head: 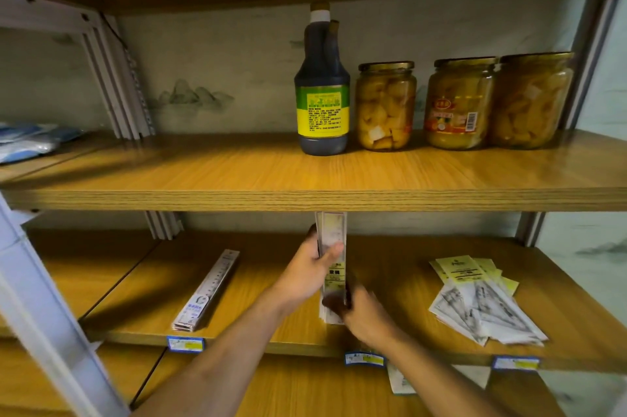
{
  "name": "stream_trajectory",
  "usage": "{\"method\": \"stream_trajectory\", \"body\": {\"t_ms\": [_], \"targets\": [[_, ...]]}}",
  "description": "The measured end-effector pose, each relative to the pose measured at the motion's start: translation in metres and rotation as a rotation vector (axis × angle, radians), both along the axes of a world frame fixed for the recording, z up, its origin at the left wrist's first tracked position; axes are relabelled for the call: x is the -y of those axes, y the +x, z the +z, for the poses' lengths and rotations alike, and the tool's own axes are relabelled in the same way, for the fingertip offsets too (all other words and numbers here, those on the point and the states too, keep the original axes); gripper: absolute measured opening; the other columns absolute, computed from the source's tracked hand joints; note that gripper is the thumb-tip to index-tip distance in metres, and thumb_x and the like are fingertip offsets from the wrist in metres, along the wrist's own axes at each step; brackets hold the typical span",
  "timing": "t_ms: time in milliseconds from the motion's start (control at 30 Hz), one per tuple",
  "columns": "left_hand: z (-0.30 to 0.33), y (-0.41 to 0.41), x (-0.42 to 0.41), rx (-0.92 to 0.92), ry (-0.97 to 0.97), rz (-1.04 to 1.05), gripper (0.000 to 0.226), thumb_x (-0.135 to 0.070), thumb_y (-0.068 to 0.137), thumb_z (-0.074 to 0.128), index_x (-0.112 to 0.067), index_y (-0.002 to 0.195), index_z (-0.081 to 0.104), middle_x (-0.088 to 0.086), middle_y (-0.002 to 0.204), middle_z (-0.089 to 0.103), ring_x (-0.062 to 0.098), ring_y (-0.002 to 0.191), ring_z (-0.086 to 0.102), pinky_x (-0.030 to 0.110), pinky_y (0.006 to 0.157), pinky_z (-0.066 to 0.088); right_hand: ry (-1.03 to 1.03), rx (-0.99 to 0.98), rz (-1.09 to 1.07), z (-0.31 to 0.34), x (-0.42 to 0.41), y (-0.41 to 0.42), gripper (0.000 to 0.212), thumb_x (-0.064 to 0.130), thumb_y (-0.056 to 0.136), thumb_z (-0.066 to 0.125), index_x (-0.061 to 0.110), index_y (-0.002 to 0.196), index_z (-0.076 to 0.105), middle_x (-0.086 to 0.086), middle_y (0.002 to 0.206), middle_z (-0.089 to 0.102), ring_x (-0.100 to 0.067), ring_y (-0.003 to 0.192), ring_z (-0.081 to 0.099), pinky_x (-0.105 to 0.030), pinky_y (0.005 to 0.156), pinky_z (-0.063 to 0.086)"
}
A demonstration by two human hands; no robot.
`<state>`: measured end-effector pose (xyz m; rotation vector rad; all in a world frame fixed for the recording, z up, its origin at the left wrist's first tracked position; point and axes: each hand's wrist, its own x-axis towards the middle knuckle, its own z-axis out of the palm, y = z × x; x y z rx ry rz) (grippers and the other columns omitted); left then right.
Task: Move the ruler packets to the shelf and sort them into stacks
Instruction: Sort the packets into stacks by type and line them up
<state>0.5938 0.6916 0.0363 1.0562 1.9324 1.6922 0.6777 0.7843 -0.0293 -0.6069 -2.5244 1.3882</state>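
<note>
- Ruler packets stand on end as a bundle over the middle shelf, between both your hands; the top reaches the underside of the board above.
- Your left hand reaches in from below left, forearm angled up, thumb across the bundle's front and fingers curled behind it, gripping the upper half.
- Your right hand comes in from the lower right, blurred, fingers wrapped round the bundle's lower end.
- One long ruler pack lies flat to the left, apart from the bundle.
- A loose fan of packets lies to the right.
- A dark bottle and three jars stand above.
</note>
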Motion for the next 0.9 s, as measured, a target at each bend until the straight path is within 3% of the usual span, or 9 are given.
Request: {"method": "stream_trajectory", "body": {"t_ms": [100,200,333,433,533,633,700,800,900], "targets": [[-0.003,0.0,-0.001,0.027,0.023,0.043,0.02,-0.012,0.1,0.048,-0.015,0.12,0.054,-0.009,0.096,0.065,0.007,0.093,0.062,0.023,0.084,0.05,-0.018,0.027,0.049,-0.005,0.0,-0.001,0.055,0.029,0.092,0.061,0.031,0.141,0.036,0.007,0.132,0.058,-0.013,0.122,0.055,-0.032,0.102,0.045],[-0.004,-0.003,-0.001,0.068,0.039,0.096,0.019,-0.01,0.099,0.052,-0.012,0.117,0.057,-0.004,0.099,0.068,0.012,0.095,0.064,0.026,0.085,0.052,-0.027,0.024,0.017,-0.006,-0.003,-0.002,0.052,0.028,0.091,0.063,0.03,0.138,0.042,0.007,0.13,0.06,-0.015,0.124,0.054,-0.035,0.103,0.045],[-0.009,-0.021,0.014,0.4,0.184,0.222,0.023,-0.013,0.089,0.065,-0.013,0.111,0.061,0.005,0.111,0.07,0.021,0.107,0.063,0.039,0.099,0.046,0.049,0.05,-0.029,0.005,-0.027,0.006,0.063,0.034,0.089,0.064,0.028,0.145,0.035,-0.001,0.143,0.046,-0.02,0.129,0.048,-0.031,0.095,0.043],[-0.023,-0.035,0.036,0.52,0.185,0.25,0.028,-0.006,0.083,0.071,-0.016,0.106,0.058,0.006,0.112,0.068,0.017,0.106,0.062,0.037,0.101,0.043,0.153,0.123,0.011,0.013,-0.056,0.013,0.056,0.034,0.09,0.062,0.035,0.142,0.04,0.0,0.141,0.05,-0.016,0.116,0.055,-0.03,0.09,0.051],[-0.039,-0.041,0.052,0.507,0.076,0.255,0.045,-0.01,0.074,0.078,-0.01,0.113,0.056,0.013,0.111,0.071,0.023,0.107,0.067,0.04,0.105,0.047,0.271,0.211,0.043,0.017,-0.071,0.017,0.053,0.031,0.091,0.062,0.038,0.14,0.043,-0.001,0.136,0.051,-0.013,0.106,0.054,-0.025,0.08,0.047],[-0.052,-0.048,0.059,0.485,-0.027,0.268,0.085,-0.029,0.055,0.089,-0.011,0.127,0.049,0.013,0.117,0.069,0.026,0.112,0.065,0.045,0.107,0.045,0.344,0.258,0.059,0.02,-0.076,0.016,0.053,0.03,0.092,0.06,0.042,0.14,0.041,-0.004,0.134,0.044,-0.011,0.097,0.047,-0.022,0.075,0.04],[-0.057,-0.055,0.061,0.399,-0.134,0.327,0.109,-0.036,0.053,0.092,-0.021,0.143,0.033,0.007,0.128,0.061,0.025,0.119,0.058,0.047,0.111,0.038,0.374,0.284,0.057,0.017,-0.077,0.016,0.053,0.031,0.093,0.058,0.043,0.141,0.038,-0.004,0.134,0.041,-0.01,0.094,0.045,-0.023,0.074,0.039],[-0.065,-0.056,0.061,0.144,-0.296,0.372,0.092,-0.033,0.068,0.085,-0.025,0.144,0.034,-0.003,0.128,0.051,0.019,0.118,0.051,0.038,0.102,0.041,0.399,0.285,0.061,0.009,-0.079,0.015,0.053,0.034,0.093,0.057,0.046,0.14,0.037,-0.004,0.137,0.04,-0.014,0.103,0.051,-0.024,0.078,0.041],[-0.075,-0.055,0.057,-0.052,-0.409,0.429,0.097,-0.055,0.063,0.079,-0.025,0.144,0.035,0.003,0.14,0.043,0.025,0.131,0.044,0.044,0.108,0.042,0.389,0.276,0.054,0.001,-0.08,0.011,0.052,0.035,0.093,0.056,0.045,0.14,0.038,-0.005,0.144,0.037,-0.021,0.122,0.048,-0.033,0.094,0.043]]}}
